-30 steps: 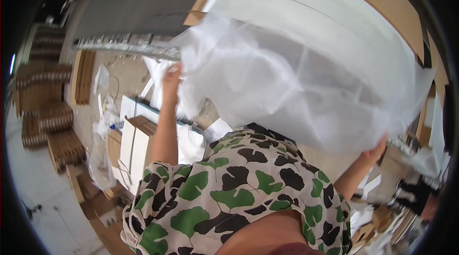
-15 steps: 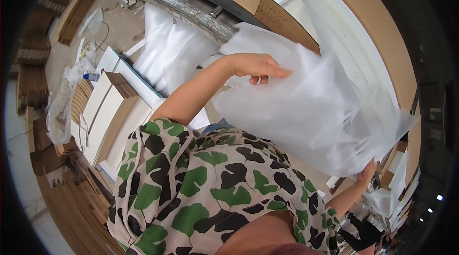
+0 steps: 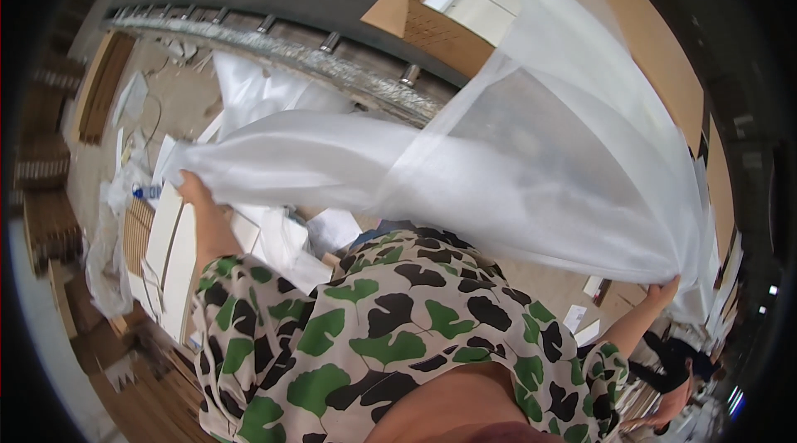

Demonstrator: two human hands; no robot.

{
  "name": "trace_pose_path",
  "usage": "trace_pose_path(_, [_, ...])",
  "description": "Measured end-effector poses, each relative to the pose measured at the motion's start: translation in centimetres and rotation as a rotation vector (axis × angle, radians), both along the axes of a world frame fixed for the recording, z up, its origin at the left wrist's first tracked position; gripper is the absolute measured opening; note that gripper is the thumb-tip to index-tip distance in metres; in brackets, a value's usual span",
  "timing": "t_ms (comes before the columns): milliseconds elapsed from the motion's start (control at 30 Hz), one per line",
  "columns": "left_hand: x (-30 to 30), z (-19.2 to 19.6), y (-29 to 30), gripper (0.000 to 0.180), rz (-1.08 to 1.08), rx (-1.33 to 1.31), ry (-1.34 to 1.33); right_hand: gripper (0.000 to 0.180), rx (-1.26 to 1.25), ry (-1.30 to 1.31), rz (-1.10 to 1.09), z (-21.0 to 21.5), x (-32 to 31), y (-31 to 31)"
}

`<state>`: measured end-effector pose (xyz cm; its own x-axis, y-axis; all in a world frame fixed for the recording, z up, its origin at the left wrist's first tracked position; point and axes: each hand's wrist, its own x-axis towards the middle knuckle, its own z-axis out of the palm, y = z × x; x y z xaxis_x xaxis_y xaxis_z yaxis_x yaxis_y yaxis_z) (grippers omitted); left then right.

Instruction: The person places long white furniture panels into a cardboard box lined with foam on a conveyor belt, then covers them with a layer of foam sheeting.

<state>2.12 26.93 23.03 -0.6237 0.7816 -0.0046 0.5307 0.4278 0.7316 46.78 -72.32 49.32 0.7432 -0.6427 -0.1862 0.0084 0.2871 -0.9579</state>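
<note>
Gripping a translucent white plastic sheet by its edge in closed left hand and closed right hand; stretched between both.

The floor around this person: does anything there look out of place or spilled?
The floor does look littered: crumpled clear plastic lies in a loose heap at the left, and white sheeting sits bunched beyond the translucent sheet the person holds. Both look discarded rather than stacked. No spilled liquid shows.
</note>
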Motion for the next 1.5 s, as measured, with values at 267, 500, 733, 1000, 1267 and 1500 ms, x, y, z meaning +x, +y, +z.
trace_pose_path(267, [27.9,15.6,-13.8,0.056,-1.771,-0.153,-0.541,0.056,-0.076,-0.126,0.285,5.8,2.0,0.7])
trace_pose_path(500, [42.2,23.2,-36.4,0.027,-1.806,-0.749,-0.749,0.058,-0.014,-0.191,0.327,6.2,2.5,1.5])
trace_pose_path(733, [51.0,23.9,-32.3,0.020,-1.544,-0.172,-0.824,0.053,-0.201,0.041,0.263,0.4,6.7,-12.6])
trace_pose_path(1000, [50.0,25.3,-35.7,0.028,-1.377,0.361,0.714,0.038,-1.597,0.673,0.117,-1.1,14.1,-16.1])
trace_pose_path(1267, [56.6,33.0,-42.5,0.024,-1.784,0.812,0.620,0.010,-1.468,-0.314,0.147,4.6,20.2,-4.5])
trace_pose_path(1500, [69.0,21.7,-38.2,0.045,-2.228,0.635,0.701,0.043,-2.066,-0.120,0.245,-6.1,30.2,-5.8])
